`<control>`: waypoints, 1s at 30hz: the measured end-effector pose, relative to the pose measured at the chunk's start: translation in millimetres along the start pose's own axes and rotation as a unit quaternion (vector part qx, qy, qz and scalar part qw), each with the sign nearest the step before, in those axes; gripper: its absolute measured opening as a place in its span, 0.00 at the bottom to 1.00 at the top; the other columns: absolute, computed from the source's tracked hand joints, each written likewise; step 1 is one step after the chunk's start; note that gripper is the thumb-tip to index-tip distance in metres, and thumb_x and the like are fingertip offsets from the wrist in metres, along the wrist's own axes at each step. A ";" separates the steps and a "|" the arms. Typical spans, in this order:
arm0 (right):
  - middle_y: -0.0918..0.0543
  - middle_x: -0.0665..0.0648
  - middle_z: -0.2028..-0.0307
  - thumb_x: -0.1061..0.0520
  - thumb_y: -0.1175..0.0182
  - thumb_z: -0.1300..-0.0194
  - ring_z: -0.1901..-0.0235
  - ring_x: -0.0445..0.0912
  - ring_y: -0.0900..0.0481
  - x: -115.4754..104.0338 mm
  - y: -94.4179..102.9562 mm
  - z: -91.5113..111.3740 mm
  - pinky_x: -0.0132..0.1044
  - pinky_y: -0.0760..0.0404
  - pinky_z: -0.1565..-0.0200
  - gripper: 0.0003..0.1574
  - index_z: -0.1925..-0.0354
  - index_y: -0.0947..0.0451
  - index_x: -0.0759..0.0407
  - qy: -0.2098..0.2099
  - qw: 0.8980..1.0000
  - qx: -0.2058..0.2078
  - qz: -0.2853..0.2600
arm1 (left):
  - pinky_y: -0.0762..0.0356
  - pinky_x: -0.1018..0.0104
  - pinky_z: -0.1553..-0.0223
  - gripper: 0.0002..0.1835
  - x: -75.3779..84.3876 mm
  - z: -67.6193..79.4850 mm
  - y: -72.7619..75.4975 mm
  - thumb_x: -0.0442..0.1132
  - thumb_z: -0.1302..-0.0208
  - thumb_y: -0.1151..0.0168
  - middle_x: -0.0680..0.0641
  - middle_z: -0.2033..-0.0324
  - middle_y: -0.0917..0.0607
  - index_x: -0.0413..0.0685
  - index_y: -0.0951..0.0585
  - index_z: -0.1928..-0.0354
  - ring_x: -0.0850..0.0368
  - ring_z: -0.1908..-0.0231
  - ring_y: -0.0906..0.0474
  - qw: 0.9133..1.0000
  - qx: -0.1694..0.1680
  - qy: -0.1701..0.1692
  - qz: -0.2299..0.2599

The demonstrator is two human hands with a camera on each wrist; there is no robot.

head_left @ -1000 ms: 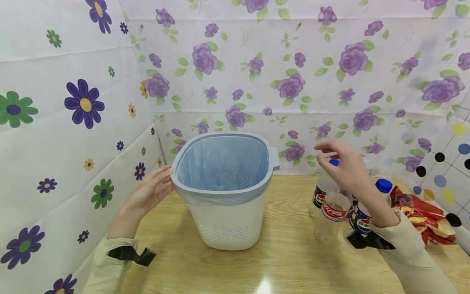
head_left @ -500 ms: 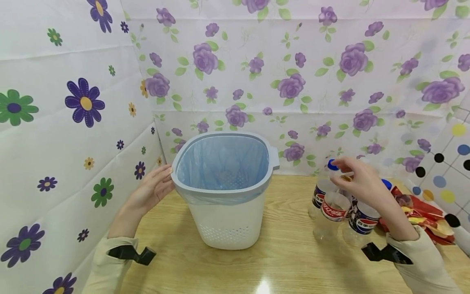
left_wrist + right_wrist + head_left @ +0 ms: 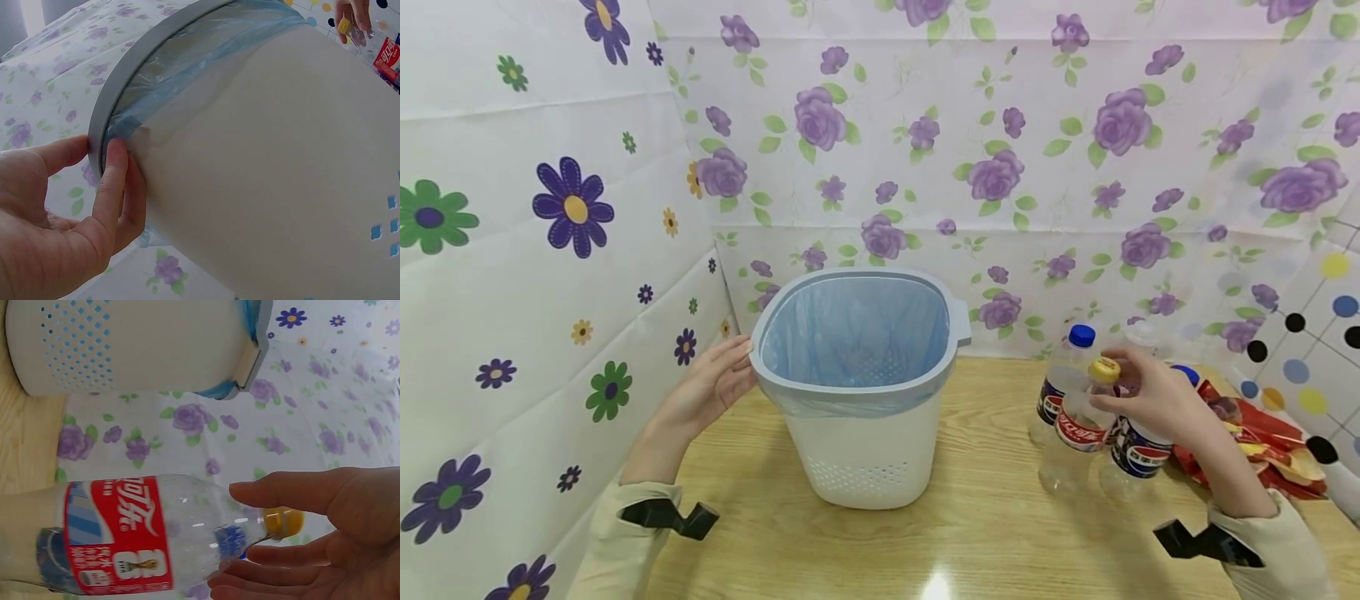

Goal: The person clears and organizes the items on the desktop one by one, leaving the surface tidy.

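Note:
In the head view, a white waste bin [image 3: 868, 450] with a grey rim and blue liner bag [image 3: 857, 329] stands on the table. My left hand [image 3: 711, 383] pinches its rim at the left side; the left wrist view shows thumb and fingers [image 3: 112, 181] on either side of the rim. To the right, my right hand [image 3: 1161, 396] reaches around the neck of a clear plastic cola bottle [image 3: 1080, 432] with a red label and yellow cap. Seen from the right wrist, thumb and fingers [image 3: 269, 487] are spread about that neck, fingertips right at the bottle's shoulder.
A blue-capped bottle [image 3: 1060, 375] stands behind the cola bottle. Another bottle with a dark blue label [image 3: 1141, 454] is to its right, partly under my hand. Red snack packets [image 3: 1273, 454] lie further right. Flowered sheets [image 3: 880, 150] hang behind and at the left.
My right hand has come across to the right and lower, from over the bottles to the cola bottle's neck, its yellow cap now showing. The left hand stays at the rim.

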State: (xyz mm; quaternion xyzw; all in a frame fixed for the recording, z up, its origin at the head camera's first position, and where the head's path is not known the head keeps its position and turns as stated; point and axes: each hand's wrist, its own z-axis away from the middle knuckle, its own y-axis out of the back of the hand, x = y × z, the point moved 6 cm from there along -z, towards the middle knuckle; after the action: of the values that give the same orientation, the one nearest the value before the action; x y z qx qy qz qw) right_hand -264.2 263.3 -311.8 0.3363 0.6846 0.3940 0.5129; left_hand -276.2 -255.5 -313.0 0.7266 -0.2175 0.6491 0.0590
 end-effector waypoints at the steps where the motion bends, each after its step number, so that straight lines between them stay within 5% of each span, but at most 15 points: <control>1: 0.20 0.73 0.50 0.42 0.33 0.41 0.52 0.66 0.21 2.1 -2.4 0.4 0.60 0.19 0.59 0.47 0.35 0.38 0.67 -0.004 1.000 -0.004 -0.004 | 0.21 0.76 0.47 0.13 0.1 0.4 0.4 0.38 0.22 0.60 0.55 0.51 0.18 0.51 0.29 0.43 0.66 0.51 0.19 1.000 0.001 0.001 -0.001; 15: 0.19 0.74 0.51 0.39 0.28 0.48 0.52 0.65 0.20 8.3 -23.7 -3.2 0.54 0.17 0.58 0.54 0.38 0.35 0.73 -0.008 0.999 -0.032 -0.041 | 0.21 0.76 0.47 0.14 -0.4 0.4 1.4 0.38 0.22 0.61 0.55 0.50 0.18 0.51 0.29 0.43 0.66 0.50 0.20 1.000 0.001 0.008 0.000; 30: 0.20 0.72 0.47 0.35 0.34 0.43 0.47 0.67 0.23 -2.2 -9.9 -2.9 0.60 0.20 0.55 0.49 0.35 0.34 0.63 -0.010 0.999 -0.003 -0.047 | 0.21 0.76 0.47 0.13 -0.7 -1.6 0.3 0.39 0.22 0.60 0.55 0.51 0.18 0.51 0.29 0.43 0.66 0.50 0.19 1.000 0.001 0.003 -0.002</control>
State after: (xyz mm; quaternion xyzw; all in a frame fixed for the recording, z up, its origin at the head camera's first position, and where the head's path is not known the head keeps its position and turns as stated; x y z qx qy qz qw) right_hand -267.0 256.2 -319.0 0.3056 0.6933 0.3684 0.5387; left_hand -277.8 -255.0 -313.5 0.7249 -0.2151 0.6516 0.0608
